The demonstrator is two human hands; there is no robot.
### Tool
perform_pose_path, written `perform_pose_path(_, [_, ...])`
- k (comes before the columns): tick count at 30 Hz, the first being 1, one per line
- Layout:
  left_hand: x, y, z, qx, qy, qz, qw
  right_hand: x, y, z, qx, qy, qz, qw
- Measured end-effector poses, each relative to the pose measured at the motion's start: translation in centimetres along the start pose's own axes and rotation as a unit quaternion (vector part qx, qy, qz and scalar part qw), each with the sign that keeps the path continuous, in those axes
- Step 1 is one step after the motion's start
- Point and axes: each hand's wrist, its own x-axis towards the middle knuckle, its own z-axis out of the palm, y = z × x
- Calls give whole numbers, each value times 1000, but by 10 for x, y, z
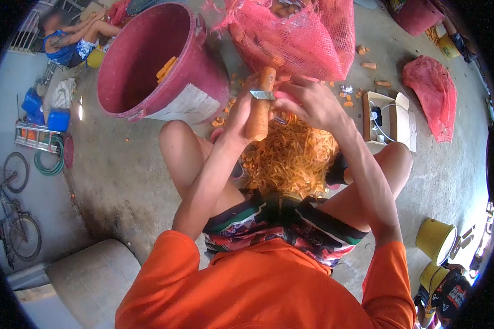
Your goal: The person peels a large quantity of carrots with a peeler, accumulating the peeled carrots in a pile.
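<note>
An orange carrot [258, 122] stands nearly upright in my left hand [240, 116], whose fingers are wrapped round its side. My right hand [312, 103] grips the pink handle of a small knife [262, 95]. The knife's short metal blade lies across the upper part of the carrot. Beneath my hands, between my legs, is a large heap of orange peelings [291, 156]. A red mesh sack [313, 41] holding carrots is just beyond my hands.
A large pink tub [211, 77] with some carrots inside stands at the left front. An open cardboard box [387, 120] with a white cable, a red mesh bag [431, 93] and a yellow bucket [434, 238] are on the right. Another person [66, 44] sits at the far left.
</note>
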Motion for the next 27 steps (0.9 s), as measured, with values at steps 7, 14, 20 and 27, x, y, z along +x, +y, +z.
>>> perform_pose_path(7, [-4, -3, -10, -116, -26, -62, 991, -1, 55, 37, -59, 131, 82, 986])
perform_pose_path(14, [-4, 3, -15, -141, -34, -68, 987, 1, -2, -13, 70, -17, 116, 991])
perform_pose_path(20, [-3, -3, -26, -161, -30, -51, 985, -4, -10, 3, 71, 20, -15, 997])
perform_pose_path(27, [-6, -2, -14, -99, -6, -72, 992, -2, 10, 12, 18, 49, 29, 998])
